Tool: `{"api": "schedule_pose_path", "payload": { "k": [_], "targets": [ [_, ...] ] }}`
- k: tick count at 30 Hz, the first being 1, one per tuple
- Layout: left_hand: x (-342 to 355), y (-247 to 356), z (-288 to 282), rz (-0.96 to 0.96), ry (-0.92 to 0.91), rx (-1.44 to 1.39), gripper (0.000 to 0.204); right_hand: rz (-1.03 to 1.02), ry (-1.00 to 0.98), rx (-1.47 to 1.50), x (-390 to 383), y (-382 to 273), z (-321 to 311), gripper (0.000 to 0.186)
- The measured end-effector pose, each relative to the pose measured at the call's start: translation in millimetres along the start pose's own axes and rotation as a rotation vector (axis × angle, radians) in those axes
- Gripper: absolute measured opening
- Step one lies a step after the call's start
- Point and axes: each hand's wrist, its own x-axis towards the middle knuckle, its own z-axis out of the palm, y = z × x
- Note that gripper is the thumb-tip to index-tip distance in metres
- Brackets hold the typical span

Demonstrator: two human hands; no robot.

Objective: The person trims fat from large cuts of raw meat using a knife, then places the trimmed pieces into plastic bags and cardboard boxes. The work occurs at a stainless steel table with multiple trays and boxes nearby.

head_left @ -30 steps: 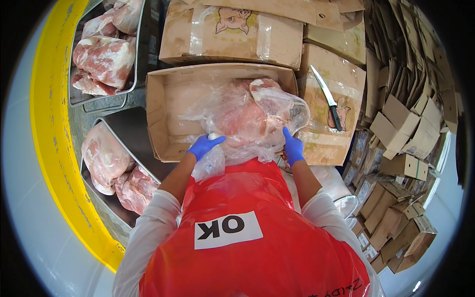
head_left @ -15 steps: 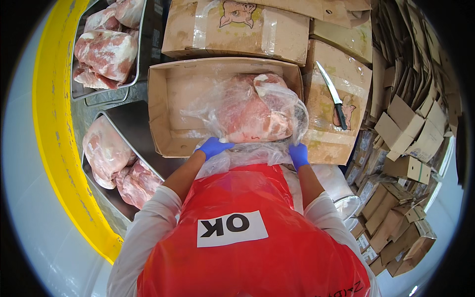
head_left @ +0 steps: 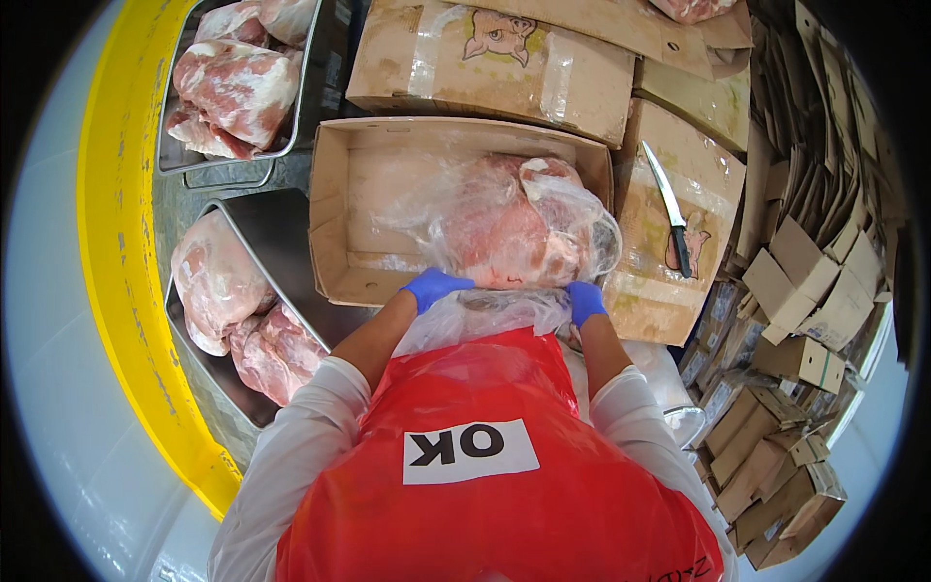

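Observation:
A large piece of raw meat [head_left: 495, 233] lies in an open cardboard box [head_left: 354, 262], partly wrapped in clear plastic film [head_left: 519, 312]. Loose film spills over the near side of the box against my red apron. At that near edge my blue-gloved left hand [head_left: 436, 288] closes on the film, close to the meat's lower left. My right hand [head_left: 584, 303], gloved alike, pinches the film at the meat's near right corner. The fingertips of both hands are partly hidden in the folds.
A knife [head_left: 669, 209] with a black handle lies on a closed carton [head_left: 635, 276] at right. Metal tubs [head_left: 291, 242] with meat stand at left, beside a yellow rail [head_left: 116, 242]. Another carton [head_left: 485, 73] lies beyond the box. Flattened cardboard [head_left: 815, 126] is stacked far right.
The whole view has shifted a little, moving the scene rightward. My right hand is slightly closer to my left. Both hands still grip the film, and the meat stays in the box.

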Motion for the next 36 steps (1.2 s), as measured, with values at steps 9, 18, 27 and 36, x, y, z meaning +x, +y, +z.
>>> {"api": "schedule_pose_path", "payload": {
  "k": [9,18,27,36],
  "targets": [
    [-81,38,2,0.087,-0.071,0.226,0.034,-0.005,-0.009,0.084,-56,-26,-24,0.015],
    [-146,44,-61,0.128,-0.012,-0.011,0.032,-0.070,-0.043,0.010,-132,6,-9,0.018],
    [-134,236,-77,0.501,-0.097,-0.843,0.019,-0.270,-0.209,0.382,-154,-152,-32,0.018],
    [-113,31,-31,0.162,0.012,0.128,0.033,-0.605,0.300,-0.655,-53,-36,-72,0.017]
  ]
}}
